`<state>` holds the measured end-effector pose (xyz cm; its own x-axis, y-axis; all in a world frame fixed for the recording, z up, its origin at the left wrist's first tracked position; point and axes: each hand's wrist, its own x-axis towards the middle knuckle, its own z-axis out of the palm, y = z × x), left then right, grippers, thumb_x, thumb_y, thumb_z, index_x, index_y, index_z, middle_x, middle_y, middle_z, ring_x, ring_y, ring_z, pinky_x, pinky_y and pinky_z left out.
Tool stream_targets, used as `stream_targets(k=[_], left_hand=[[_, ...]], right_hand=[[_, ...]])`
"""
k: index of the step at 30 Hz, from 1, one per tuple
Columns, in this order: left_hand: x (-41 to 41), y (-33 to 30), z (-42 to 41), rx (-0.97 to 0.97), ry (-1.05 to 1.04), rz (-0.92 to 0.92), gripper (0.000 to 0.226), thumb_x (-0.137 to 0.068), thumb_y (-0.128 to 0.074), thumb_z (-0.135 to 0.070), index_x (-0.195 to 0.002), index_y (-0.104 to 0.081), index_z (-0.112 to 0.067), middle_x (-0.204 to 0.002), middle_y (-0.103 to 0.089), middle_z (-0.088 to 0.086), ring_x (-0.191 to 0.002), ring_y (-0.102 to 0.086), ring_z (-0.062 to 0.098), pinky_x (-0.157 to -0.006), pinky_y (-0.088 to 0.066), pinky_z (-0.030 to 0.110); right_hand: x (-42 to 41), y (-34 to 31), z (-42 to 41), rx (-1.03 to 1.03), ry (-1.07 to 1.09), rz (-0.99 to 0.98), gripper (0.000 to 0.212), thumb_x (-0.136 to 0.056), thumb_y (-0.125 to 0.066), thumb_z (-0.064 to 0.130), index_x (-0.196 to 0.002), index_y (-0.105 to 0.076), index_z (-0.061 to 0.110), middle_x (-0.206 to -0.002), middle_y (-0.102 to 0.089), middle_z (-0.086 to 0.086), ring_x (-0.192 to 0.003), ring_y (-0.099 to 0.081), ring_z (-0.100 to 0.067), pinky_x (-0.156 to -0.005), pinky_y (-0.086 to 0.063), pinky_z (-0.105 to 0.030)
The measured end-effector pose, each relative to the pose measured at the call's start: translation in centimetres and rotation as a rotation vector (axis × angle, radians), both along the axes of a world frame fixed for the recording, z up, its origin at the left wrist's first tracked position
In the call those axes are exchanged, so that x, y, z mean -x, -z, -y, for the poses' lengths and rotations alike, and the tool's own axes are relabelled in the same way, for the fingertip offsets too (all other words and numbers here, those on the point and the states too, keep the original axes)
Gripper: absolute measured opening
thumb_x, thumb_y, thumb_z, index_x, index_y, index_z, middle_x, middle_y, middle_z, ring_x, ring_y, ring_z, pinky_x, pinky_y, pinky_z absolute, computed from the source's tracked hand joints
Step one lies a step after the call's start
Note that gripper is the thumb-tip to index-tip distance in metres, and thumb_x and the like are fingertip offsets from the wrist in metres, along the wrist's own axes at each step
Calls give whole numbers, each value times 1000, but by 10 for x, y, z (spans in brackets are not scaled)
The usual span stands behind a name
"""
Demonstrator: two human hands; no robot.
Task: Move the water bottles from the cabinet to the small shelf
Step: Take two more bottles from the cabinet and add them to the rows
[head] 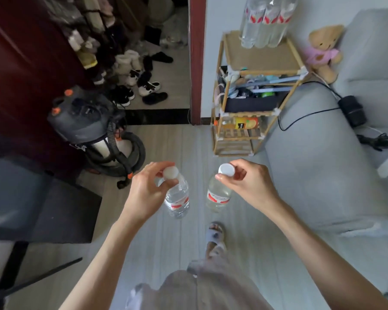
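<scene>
Head view: two clear plastic water bottles with red-and-white labels and white screw caps hang above the pale plank floor, one in each hand, the left-hand bottle (177, 198) and the right-hand bottle (218, 195) near each other but apart. Both look full, so each is judged moderately heavy for its size, with thin walls that would give under a squeeze and a smooth skin that may slip; the stiff neck under the cap is the soundest place to take hold, and that is where both are held. The left hand (147, 189) is closed to a pinch, fingertips around the cap and neck, bottle dangling below. The right hand (246, 182) is likewise pinched on its cap, thumb and forefinger at the rim. The small bamboo shelf (259, 63) stands ahead, against the wall and beside a grey sofa (323, 166); three like bottles (264, 21) already stand on its top tier. The cabinet cannot be identified with certainty.
</scene>
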<state>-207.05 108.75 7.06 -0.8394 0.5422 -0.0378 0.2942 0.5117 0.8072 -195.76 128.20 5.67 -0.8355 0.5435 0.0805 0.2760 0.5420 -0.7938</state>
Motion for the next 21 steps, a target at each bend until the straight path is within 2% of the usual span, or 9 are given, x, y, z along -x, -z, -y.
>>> stream_targets(k=[3, 6, 11, 14, 17, 21], left_hand=[[34, -2, -64, -20, -2, -9, 32, -74, -70, -8, -103, -63, -19, -96, -63, -1, -89, -60, 16, -81, -46, 27], [68, -7, -121, -51, -10, -31, 31, -74, -70, -8, -102, -63, -18, -94, -62, -3, -88, -60, 13, -80, -46, 26], [123, -15, -212, -147, 16, -26, 27, -76, -68, -18, -102, -62, -23, -95, -63, -5, -86, -59, 7, -79, -48, 20], [162, -21, -265, -190, 46, -18, 29, -77, -68, -13, -101, -61, -28, -99, -64, -7, -89, -59, 5, -78, -45, 13], [206, -32, -315, -236, 94, -11, 29, -77, -68, -17, -100, -60, -33, -100, -64, -12, -89, -60, 4, -79, -47, 16], [262, -47, -383, -256, 210, -50, 28, -75, -66, -22, -102, -62, -28, -99, -64, -8, -90, -59, 6, -82, -47, 21]], right_hand=[[39, -12, -65, -52, -59, 14, 28, -66, -78, 30, -80, -66, 10, -65, -65, -2, -59, -57, -16, -60, -47, -32], [76, -24, -120, -90, -80, 9, 28, -66, -79, 29, -81, -66, 9, -65, -65, -3, -59, -57, -20, -60, -47, -33], [132, -33, -209, -107, -15, -33, 25, -68, -77, 30, -82, -66, 12, -63, -61, -1, -56, -51, -13, -57, -42, -25], [169, -38, -259, -93, 67, -74, 24, -69, -76, 29, -80, -65, 11, -60, -58, 0, -58, -48, -13, -55, -38, -19], [209, -43, -305, -97, 125, -100, 22, -69, -76, 28, -77, -64, 12, -54, -49, 8, -54, -44, -8, -54, -35, -15], [263, -54, -365, -131, 101, -79, 26, -69, -75, 33, -78, -65, 11, -54, -52, 1, -54, -44, -10, -51, -34, -18]])
